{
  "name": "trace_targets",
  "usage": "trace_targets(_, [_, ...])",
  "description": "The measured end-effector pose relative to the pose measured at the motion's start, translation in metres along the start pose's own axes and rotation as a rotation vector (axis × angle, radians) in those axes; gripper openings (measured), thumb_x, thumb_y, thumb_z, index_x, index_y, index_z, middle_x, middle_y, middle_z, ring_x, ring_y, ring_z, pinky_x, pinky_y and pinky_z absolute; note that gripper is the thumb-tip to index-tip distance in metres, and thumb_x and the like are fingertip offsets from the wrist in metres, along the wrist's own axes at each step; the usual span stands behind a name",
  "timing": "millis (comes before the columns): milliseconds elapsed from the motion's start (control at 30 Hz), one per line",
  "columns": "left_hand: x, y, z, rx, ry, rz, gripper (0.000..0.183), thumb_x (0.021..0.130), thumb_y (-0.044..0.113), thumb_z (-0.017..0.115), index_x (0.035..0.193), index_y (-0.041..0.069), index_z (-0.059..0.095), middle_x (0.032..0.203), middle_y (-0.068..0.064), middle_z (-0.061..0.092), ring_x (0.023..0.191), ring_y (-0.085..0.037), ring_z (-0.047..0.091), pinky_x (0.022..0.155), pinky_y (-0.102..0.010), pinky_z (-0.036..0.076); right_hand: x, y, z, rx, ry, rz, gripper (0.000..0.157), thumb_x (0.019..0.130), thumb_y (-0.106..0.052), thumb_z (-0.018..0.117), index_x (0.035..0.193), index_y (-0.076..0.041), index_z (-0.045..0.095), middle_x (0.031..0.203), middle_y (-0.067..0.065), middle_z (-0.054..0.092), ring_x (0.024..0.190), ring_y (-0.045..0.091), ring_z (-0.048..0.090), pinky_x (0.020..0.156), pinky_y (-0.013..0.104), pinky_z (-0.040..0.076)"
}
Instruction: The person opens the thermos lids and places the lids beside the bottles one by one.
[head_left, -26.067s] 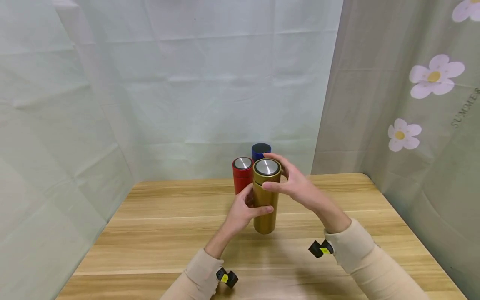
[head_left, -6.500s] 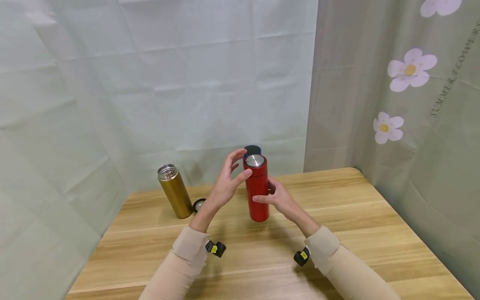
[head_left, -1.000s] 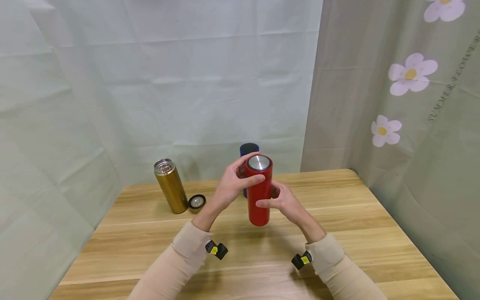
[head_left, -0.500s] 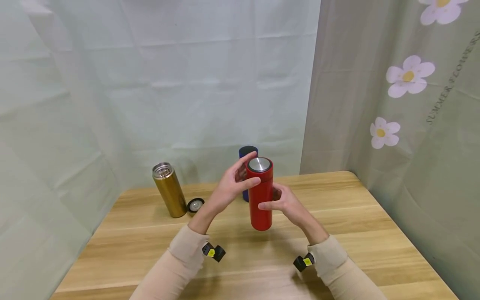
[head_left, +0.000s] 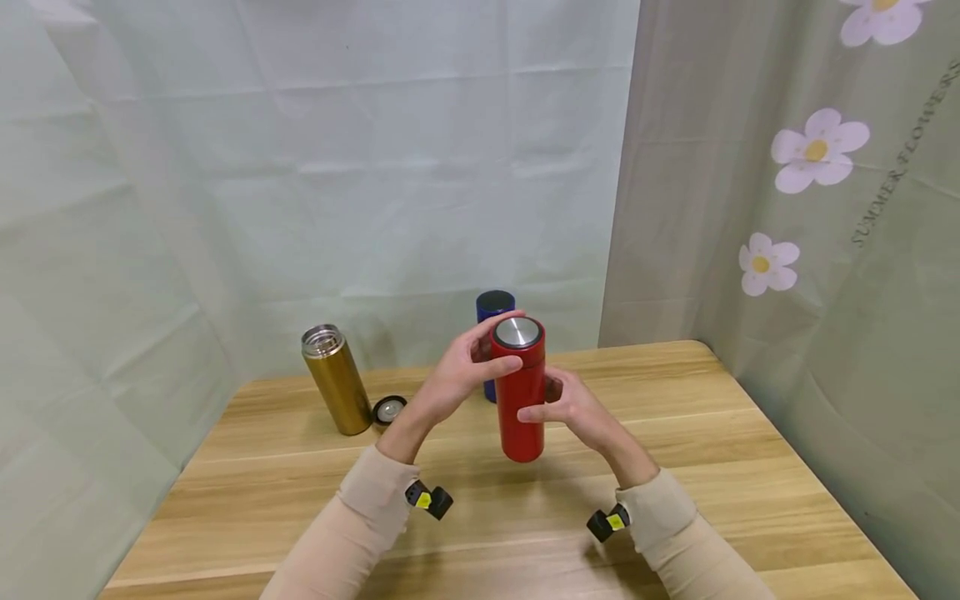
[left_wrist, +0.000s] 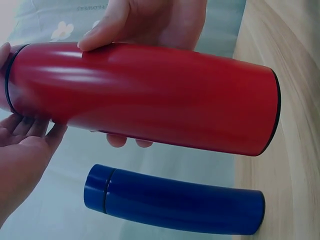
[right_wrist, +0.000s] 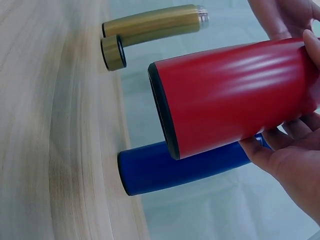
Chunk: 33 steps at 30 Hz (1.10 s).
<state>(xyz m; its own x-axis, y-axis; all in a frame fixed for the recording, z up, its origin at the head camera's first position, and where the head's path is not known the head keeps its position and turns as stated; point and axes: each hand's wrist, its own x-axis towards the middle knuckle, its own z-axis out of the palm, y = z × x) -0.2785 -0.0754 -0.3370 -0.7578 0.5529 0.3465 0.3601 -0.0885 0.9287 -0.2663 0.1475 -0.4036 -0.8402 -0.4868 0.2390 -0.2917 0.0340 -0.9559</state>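
Observation:
Both hands hold a red thermos flask (head_left: 521,429) upright, its base raised off the table in the wrist views. My left hand (head_left: 457,371) grips the silver-topped cap, thumb across the front and fingers behind. Lower down, my right hand (head_left: 576,410) wraps the body, its thumb on the front. A thin seam shows between cap and body. Behind the red flask stands a blue thermos flask (left_wrist: 185,202), partly hidden in the head view. To the left, a gold thermos flask (head_left: 337,383) stands uncapped with its steel neck bare, and its cap (head_left: 389,410) lies alongside, inner side up.
The wooden table (head_left: 720,492) has its back edge close to a pale cloth backdrop (head_left: 420,183). A flower-printed curtain (head_left: 697,208) hangs at the right. Each sleeve carries a small black wrist camera (head_left: 430,500).
Earlier both hands held the capped gold flask; it now stands at left, its cap off. The left hand's fingers have closed round the red cap since 6.5 s ago. The last second shows little movement.

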Motion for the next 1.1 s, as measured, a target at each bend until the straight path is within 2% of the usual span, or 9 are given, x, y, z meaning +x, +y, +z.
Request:
trace_targets(167, [0.001, 0.001, 0.004, 0.021, 0.044, 0.008, 0.068, 0.094, 0.034, 0.078, 0.154, 0.019, 0.050, 0.137, -0.011, 0.064, 0.121, -0.029, 0.063, 0.103, -0.044, 0.054, 0.000, -0.001, 0.000, -0.009, 0.011, -0.003, 0.052, 0.090, -0.022, 0.076, 0.138, -0.009, 0.061, 0.128, 0.010, 0.068, 0.116, 0.034, 0.063, 0.097, 0.048, 0.055])
trace_targets(400, [0.000, 0.002, 0.015, 0.088, 0.170, 0.009, 0.066, 0.094, 0.031, 0.079, 0.152, 0.020, 0.051, 0.134, -0.008, 0.065, 0.117, -0.029, 0.064, 0.101, -0.044, 0.055, 0.001, 0.001, 0.002, -0.032, 0.066, 0.007, 0.053, 0.090, -0.025, 0.077, 0.138, -0.013, 0.061, 0.128, 0.008, 0.069, 0.116, 0.032, 0.064, 0.097, 0.047, 0.055])
trace_targets(500, [0.000, 0.002, 0.017, 0.110, 0.192, 0.010, 0.065, 0.095, 0.030, 0.078, 0.153, 0.021, 0.050, 0.135, -0.008, 0.065, 0.117, -0.028, 0.063, 0.101, -0.043, 0.055, 0.001, 0.001, 0.003, -0.036, 0.078, 0.007, 0.053, 0.090, -0.026, 0.077, 0.139, -0.013, 0.061, 0.128, 0.007, 0.069, 0.115, 0.031, 0.065, 0.097, 0.047, 0.055])
trace_targets(633, [0.000, 0.003, 0.016, 0.099, 0.139, 0.026, 0.070, 0.095, 0.031, 0.077, 0.157, 0.021, 0.046, 0.137, -0.010, 0.063, 0.119, -0.028, 0.063, 0.102, -0.043, 0.054, 0.001, 0.001, 0.002, -0.026, 0.069, 0.007, 0.052, 0.089, -0.025, 0.077, 0.138, -0.013, 0.062, 0.127, 0.007, 0.070, 0.114, 0.031, 0.065, 0.097, 0.047, 0.055])
trace_targets(833, [-0.001, 0.006, 0.009, 0.029, 0.021, 0.042, 0.080, 0.093, 0.047, 0.077, 0.160, 0.021, 0.041, 0.139, -0.012, 0.062, 0.123, -0.030, 0.062, 0.103, -0.042, 0.054, -0.001, 0.000, 0.000, 0.008, 0.027, -0.007, 0.053, 0.090, -0.023, 0.075, 0.139, -0.010, 0.060, 0.127, 0.011, 0.069, 0.114, 0.033, 0.065, 0.096, 0.047, 0.056])
trace_targets(933, [-0.001, 0.006, 0.006, 0.015, 0.005, 0.036, 0.079, 0.093, 0.048, 0.077, 0.159, 0.022, 0.043, 0.140, -0.011, 0.062, 0.123, -0.029, 0.062, 0.103, -0.042, 0.054, -0.001, -0.001, -0.001, 0.019, 0.011, -0.011, 0.054, 0.090, -0.022, 0.074, 0.140, -0.008, 0.059, 0.128, 0.012, 0.068, 0.115, 0.035, 0.064, 0.096, 0.048, 0.055])
trace_targets(1100, [0.000, 0.005, 0.005, 0.013, 0.015, 0.032, 0.074, 0.093, 0.045, 0.078, 0.157, 0.022, 0.047, 0.138, -0.011, 0.063, 0.122, -0.029, 0.063, 0.103, -0.042, 0.054, -0.002, -0.004, -0.001, 0.016, 0.005, -0.007, 0.055, 0.090, -0.022, 0.074, 0.140, -0.007, 0.058, 0.128, 0.013, 0.068, 0.114, 0.035, 0.064, 0.096, 0.049, 0.055])
